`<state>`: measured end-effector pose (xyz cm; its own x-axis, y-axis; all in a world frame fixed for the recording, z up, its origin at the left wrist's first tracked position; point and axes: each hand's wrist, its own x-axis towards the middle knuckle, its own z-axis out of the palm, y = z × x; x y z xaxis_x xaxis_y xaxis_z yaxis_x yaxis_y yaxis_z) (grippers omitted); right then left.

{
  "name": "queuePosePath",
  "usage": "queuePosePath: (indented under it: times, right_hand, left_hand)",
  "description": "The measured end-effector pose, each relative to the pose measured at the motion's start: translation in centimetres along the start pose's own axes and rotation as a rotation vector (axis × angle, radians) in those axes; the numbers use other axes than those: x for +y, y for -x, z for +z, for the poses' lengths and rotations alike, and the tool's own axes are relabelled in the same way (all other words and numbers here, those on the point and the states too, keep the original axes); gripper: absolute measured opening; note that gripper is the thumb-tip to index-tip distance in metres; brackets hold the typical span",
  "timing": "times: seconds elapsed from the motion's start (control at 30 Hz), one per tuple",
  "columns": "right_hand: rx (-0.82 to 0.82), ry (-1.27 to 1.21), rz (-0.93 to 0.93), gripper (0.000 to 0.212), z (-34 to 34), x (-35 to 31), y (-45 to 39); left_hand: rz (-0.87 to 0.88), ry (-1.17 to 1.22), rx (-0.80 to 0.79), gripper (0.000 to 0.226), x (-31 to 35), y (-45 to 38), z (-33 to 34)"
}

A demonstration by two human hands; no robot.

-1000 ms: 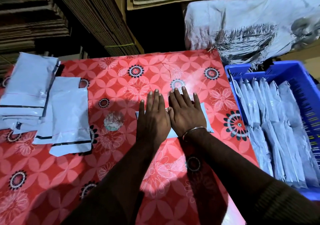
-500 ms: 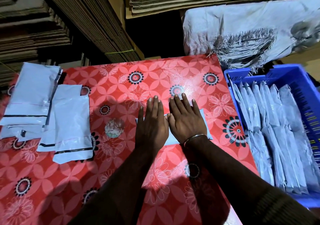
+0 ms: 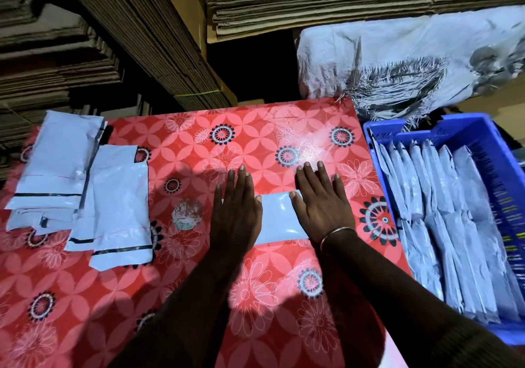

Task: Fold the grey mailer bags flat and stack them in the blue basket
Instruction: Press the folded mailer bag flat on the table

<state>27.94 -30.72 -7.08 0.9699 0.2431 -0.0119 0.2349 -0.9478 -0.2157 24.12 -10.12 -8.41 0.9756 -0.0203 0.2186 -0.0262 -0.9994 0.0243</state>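
Where the red floral surface [image 3: 255, 129] carries the work, one folded grey mailer bag [image 3: 277, 220] lies flat near its middle, just left of the blue basket [image 3: 480, 135]; left hand [image 3: 237, 214] flat on the bag's left end, fingers straight and close together, palm down; right hand [image 3: 322, 207] flat on the bag's right end, fingers straight and slightly spread, gripping nothing; a bare strip of bag shows between the two hands; thin metal bangle [image 3: 336, 235] on the right wrist.

Blue basket: stands off the surface's right edge, holding rows of folded grey mailers [image 3: 443, 220] set on edge, side by side.

Unfolded mailer bags [image 3: 85, 197]: loose overlapping pile, well to the left of the basket at the surface's far left edge, dark strips across their lower ends.

Stacked flattened cardboard [image 3: 147, 35]: beyond the surface, up and left of the basket; further cardboard stack [image 3: 341, 1] above.

Pale printed cloth [image 3: 412, 55]: draped just behind the basket.
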Motion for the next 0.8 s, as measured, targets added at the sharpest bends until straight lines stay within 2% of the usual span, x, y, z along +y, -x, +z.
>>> queuePosePath:
  times: [0.4, 0.8]
  right_hand:
    - [-0.004, -0.005, 0.033, 0.059, 0.2, 0.7, 0.4]
    - [-0.044, -0.039, 0.153, 0.057, -0.4, 1.9, 1.4]
  left_hand:
    - [-0.009, -0.034, -0.005, 0.056, -0.8, 0.3, 0.4]
    - [-0.003, -0.027, 0.000, 0.053, -2.6, 1.1, 0.9]
